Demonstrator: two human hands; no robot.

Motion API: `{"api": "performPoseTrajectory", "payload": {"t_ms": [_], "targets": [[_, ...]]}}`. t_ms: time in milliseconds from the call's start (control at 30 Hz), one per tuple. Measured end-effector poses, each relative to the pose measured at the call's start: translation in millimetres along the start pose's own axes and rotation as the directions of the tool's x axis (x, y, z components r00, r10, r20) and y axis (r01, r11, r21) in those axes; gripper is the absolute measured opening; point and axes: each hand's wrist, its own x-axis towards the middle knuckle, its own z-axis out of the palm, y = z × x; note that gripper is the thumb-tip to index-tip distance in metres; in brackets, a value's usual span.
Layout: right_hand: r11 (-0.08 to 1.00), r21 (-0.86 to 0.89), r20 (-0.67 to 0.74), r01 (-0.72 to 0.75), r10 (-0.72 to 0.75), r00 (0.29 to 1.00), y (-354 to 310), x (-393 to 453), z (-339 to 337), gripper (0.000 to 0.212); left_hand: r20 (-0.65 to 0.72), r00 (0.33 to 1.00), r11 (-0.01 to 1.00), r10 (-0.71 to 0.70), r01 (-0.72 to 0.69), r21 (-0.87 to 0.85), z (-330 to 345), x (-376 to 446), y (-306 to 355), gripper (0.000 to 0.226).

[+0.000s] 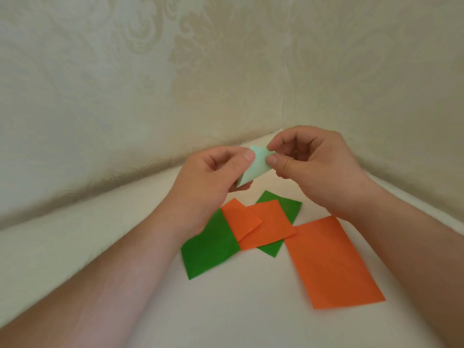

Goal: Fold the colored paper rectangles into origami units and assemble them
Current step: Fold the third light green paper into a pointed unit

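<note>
Head view: both hands hold a small pale green folded paper (254, 167) up above the table (251, 310). Left hand (211, 177) pinches its side (thumb on top), right hand (311, 167) pinches its tip. Orange sheets (334, 262) and green sheets (211, 249) lie below.

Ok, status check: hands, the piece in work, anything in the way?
Left hand and right hand both pinching pale green folded unit, held above the table. Orange sheets and green sheets lie unfolded below. Nothing obstructing.

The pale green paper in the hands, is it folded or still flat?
Folded. The pale green paper is a small pointed shape, pinched between the left hand and right hand.
</note>
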Motion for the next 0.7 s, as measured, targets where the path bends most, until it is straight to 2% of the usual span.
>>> {"api": "performPoseTrajectory", "payload": {"t_ms": [200,500,700], "targets": [[0.999,0.023,-0.018,-0.047,0.047,0.999,-1.8,0.1,1.2,0.023,-0.063,0.998,0.999,0.025,-0.022,0.049,-2.3,4.1,-5.9,0.019],[0.993,0.053,-0.072,-0.104,0.107,0.992,-3.7,0.6,-0.8,0.021,0.034,0.999,0.999,0.006,-0.007,0.031,-6.0,5.1,-6.1,0.035],[0.991,-0.012,-0.092,-0.132,0.130,0.987,-0.7,1.3,-0.3,0.023,0.036,0.998,0.998,-0.052,0.051,0.032,-5.3,3.5,-1.3,0.028]]}}
